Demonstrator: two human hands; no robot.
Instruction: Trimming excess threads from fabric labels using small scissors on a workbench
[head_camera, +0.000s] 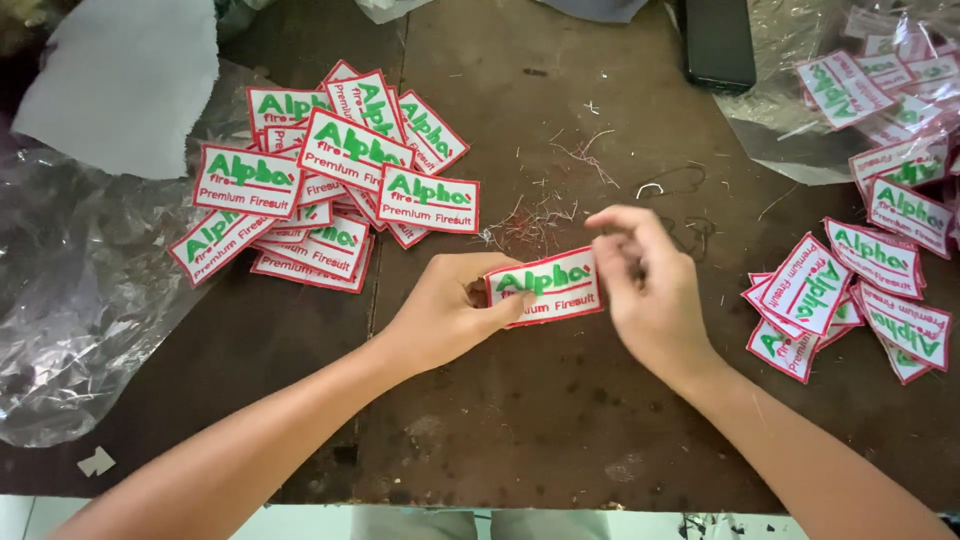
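Note:
My left hand (450, 308) grips the left end of a white embroidered patch (548, 284) with a red border and green lettering, holding it just above the dark brown table (520, 420). My right hand (645, 285) is at the patch's right end, its fingers bent and pinched near the upper right corner. Whether it holds the patch or a loose thread there I cannot tell.
A pile of like patches (320, 180) lies at the left, another pile (860, 290) at the right. More patches sit in a clear plastic bag (880, 80) at the top right. Thread scraps (545, 215) lie behind the hands. A dark phone (718, 45), grey cloth (125, 80) and crumpled plastic (70, 300) surround them.

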